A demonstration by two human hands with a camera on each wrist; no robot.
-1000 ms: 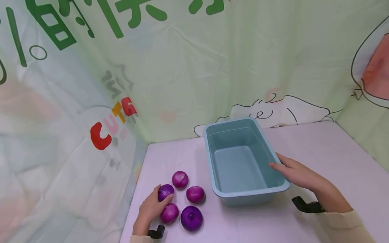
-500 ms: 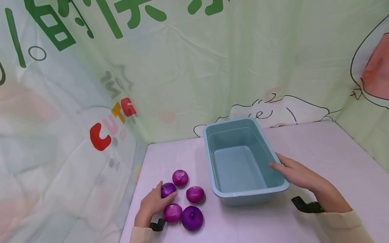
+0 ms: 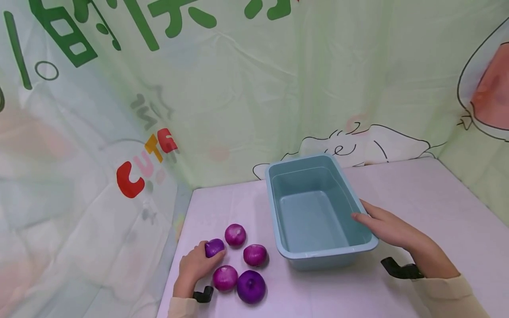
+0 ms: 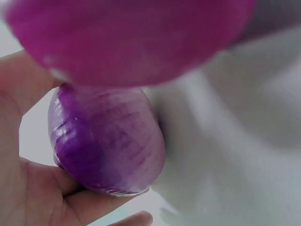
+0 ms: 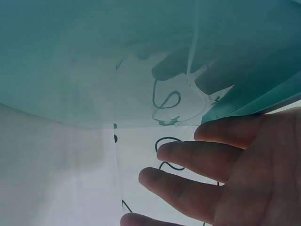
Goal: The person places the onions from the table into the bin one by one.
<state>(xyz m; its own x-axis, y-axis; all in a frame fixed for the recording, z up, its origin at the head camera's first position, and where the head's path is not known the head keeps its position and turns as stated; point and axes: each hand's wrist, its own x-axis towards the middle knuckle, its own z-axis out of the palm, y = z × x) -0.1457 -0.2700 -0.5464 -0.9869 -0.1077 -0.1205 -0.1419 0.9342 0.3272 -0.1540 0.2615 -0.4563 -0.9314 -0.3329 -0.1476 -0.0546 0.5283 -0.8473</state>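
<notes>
Near the table's left side, my left hand (image 3: 196, 265) grips a purple onion (image 3: 214, 248) between thumb and fingers. In the left wrist view this onion (image 4: 108, 141) sits against the fingers, partly covered by a nearer magenta onion (image 4: 131, 37). Close around the hand lie other onions: one behind (image 3: 235, 235), one to the right (image 3: 255, 255), one in front (image 3: 225, 278) and a darker, larger onion (image 3: 251, 287). My right hand (image 3: 389, 227) holds the right rim of a light blue plastic bin (image 3: 328, 253), thumb over the edge. Its fingers (image 5: 202, 162) extend outside the wall.
The bin's inside shows a bare floor (image 3: 312, 221). A pale lilac cloth (image 3: 413, 194) covers the table. Printed curtains (image 3: 238, 101) rise along the left and back edges. Black straps with a projecting piece (image 3: 401, 269) sit on both wrists.
My left hand shifted slightly right, then back left with the gripped onion. The onion in front of it moved a little right. My right hand and the bin stay in place.
</notes>
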